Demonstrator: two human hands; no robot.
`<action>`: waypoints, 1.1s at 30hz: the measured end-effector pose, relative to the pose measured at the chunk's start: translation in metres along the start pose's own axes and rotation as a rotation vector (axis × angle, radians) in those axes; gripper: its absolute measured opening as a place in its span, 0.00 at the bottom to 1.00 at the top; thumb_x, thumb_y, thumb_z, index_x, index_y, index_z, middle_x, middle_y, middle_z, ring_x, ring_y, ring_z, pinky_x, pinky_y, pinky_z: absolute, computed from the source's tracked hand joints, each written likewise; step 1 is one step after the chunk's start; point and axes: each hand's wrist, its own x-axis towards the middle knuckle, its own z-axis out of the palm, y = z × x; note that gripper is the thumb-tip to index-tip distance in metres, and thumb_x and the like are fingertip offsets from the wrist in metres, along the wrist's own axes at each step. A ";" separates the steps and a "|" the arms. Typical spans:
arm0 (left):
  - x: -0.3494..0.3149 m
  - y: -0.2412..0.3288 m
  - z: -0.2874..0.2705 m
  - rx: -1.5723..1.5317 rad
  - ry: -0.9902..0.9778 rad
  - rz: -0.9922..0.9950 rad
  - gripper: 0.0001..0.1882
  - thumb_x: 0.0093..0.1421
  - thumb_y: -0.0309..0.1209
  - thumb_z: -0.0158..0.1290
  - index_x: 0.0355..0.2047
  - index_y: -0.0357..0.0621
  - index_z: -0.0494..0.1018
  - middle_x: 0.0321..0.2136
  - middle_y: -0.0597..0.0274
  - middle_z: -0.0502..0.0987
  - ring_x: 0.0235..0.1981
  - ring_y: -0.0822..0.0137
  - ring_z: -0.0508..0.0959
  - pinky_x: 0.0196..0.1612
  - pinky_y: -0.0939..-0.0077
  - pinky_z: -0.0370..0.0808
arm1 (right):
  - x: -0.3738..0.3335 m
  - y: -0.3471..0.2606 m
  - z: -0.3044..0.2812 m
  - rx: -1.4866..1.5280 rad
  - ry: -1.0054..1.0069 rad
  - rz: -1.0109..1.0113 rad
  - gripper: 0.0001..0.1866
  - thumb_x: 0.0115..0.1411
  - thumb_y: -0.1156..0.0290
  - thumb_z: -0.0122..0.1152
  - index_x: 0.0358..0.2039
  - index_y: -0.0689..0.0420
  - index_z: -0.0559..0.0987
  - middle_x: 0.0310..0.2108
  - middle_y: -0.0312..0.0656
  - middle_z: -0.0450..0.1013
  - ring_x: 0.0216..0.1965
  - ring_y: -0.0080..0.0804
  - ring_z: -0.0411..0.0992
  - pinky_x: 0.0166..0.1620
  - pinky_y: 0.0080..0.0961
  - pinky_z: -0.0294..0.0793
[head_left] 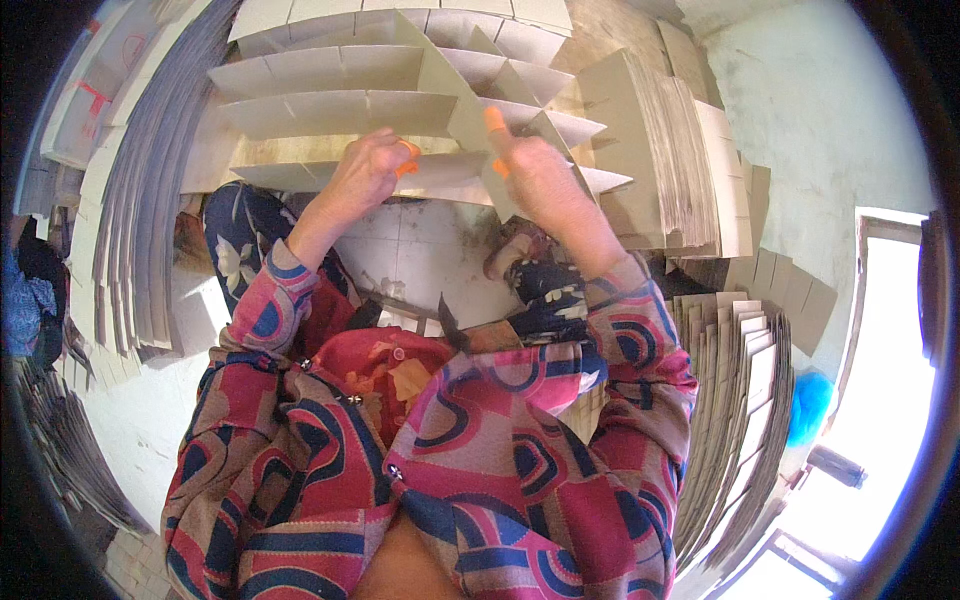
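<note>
Partition lattice (345, 113) of thin, matte grey-beige cardboard stands on edge on a pale, wood-toned tabletop (275, 152), directly ahead of the person. Several long, narrow strips run roughly crosswise, with slits showing along some upper edges; a diagonal strip (437, 82) meets them, and at right the crossings form angular, open cells. Left hand (368, 172): fingers curled in at the near side of the lattice, smooth orange covers on the fingertips; cannot tell whether it pinches a strip. Right hand (538, 172): orange-covered index finger extended forward beside the diagonal strip, other fingers folded under; contact and grip cannot be determined. Right of the lattice, a dense stack (640, 150) of flat sheets shows layered edges. Far left, a tall pile (165, 150) of greyish sheets; lower right, a fanned row (735, 400) of slotted cardboard pieces.
</note>
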 end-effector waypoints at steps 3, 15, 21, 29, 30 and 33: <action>0.004 0.003 0.001 -0.008 0.051 0.016 0.08 0.50 0.20 0.50 0.31 0.40 0.77 0.25 0.51 0.74 0.30 0.50 0.74 0.32 0.60 0.72 | -0.014 0.005 0.036 0.046 0.017 -0.046 0.21 0.54 0.78 0.51 0.49 0.69 0.67 0.25 0.57 0.73 0.30 0.55 0.74 0.31 0.45 0.74; -0.005 0.012 -0.030 0.026 0.077 -0.026 0.21 0.46 0.33 0.64 0.41 0.40 0.76 0.37 0.54 0.79 0.36 0.54 0.76 0.39 0.65 0.73 | -0.088 0.139 -0.022 -0.542 0.245 0.765 0.14 0.58 0.68 0.57 0.43 0.59 0.70 0.39 0.50 0.71 0.44 0.46 0.70 0.41 0.39 0.75; -0.010 0.007 -0.035 0.081 0.080 -0.009 0.21 0.45 0.31 0.65 0.39 0.38 0.76 0.35 0.54 0.79 0.35 0.55 0.76 0.37 0.66 0.73 | -0.114 0.191 0.006 -0.479 0.193 0.794 0.16 0.53 0.73 0.61 0.41 0.59 0.69 0.36 0.52 0.73 0.39 0.52 0.73 0.39 0.43 0.75; -0.020 -0.002 -0.039 0.111 0.094 -0.036 0.20 0.44 0.31 0.66 0.38 0.38 0.76 0.33 0.54 0.79 0.34 0.54 0.76 0.37 0.65 0.73 | -0.109 0.168 -0.025 -0.379 0.575 0.899 0.14 0.57 0.72 0.57 0.44 0.57 0.69 0.29 0.56 0.75 0.32 0.54 0.75 0.32 0.41 0.74; -0.022 -0.004 -0.042 0.136 0.080 -0.049 0.20 0.44 0.31 0.65 0.37 0.38 0.76 0.33 0.53 0.79 0.33 0.54 0.76 0.38 0.64 0.73 | -0.103 0.155 -0.035 -0.277 0.673 0.839 0.15 0.58 0.72 0.58 0.45 0.58 0.70 0.30 0.56 0.75 0.32 0.51 0.76 0.32 0.39 0.75; -0.031 -0.010 -0.048 0.142 0.110 -0.083 0.17 0.46 0.34 0.64 0.35 0.40 0.76 0.27 0.55 0.77 0.32 0.55 0.75 0.37 0.64 0.72 | -0.070 0.086 -0.066 -0.016 0.817 0.668 0.19 0.58 0.73 0.59 0.50 0.59 0.71 0.32 0.54 0.76 0.31 0.41 0.76 0.30 0.33 0.75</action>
